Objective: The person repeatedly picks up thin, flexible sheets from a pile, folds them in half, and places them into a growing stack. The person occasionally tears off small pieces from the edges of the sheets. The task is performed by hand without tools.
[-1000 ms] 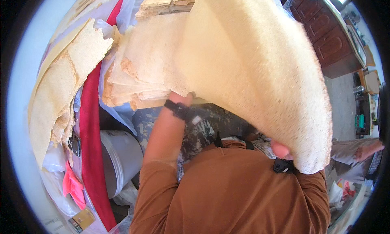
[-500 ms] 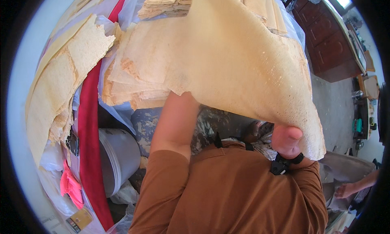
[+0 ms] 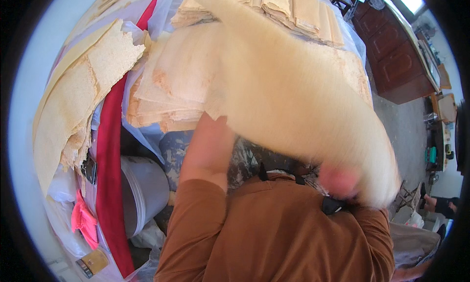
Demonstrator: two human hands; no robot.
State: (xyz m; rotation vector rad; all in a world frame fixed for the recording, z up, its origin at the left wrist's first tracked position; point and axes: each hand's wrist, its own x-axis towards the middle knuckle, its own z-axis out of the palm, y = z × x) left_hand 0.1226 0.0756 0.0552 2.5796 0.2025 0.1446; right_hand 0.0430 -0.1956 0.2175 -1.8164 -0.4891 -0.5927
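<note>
A large, thin, pale beige sheet (image 3: 293, 86) stretches diagonally from the upper middle to the lower right, motion-blurred. My right hand (image 3: 340, 179), also blurred, grips its lower right edge. My left hand (image 3: 215, 123) reaches beneath the sheet's left part, its fingers hidden. Under and left of that sheet lies a stack of similar sheets (image 3: 174, 74) with ragged, browned edges. Folded bundles (image 3: 293, 15) of them sit at the back. More torn sheets (image 3: 76, 101) drape along the left side beside a long red fabric band (image 3: 110, 169).
A grey-white bucket (image 3: 147, 194) stands below the band. A pink cloth (image 3: 85, 218) and a small jar (image 3: 95, 262) lie at the lower left. Dark wooden cabinets (image 3: 391, 62) and a cluttered counter (image 3: 440, 135) line the right wall. Another person's bare foot (image 3: 430, 201) shows at the right edge.
The large sheet's upper edge has swung down and leftward, uncovering more of the back bundles. Over the last half second my right hand has moved slightly down and left with the sheet's edge.
</note>
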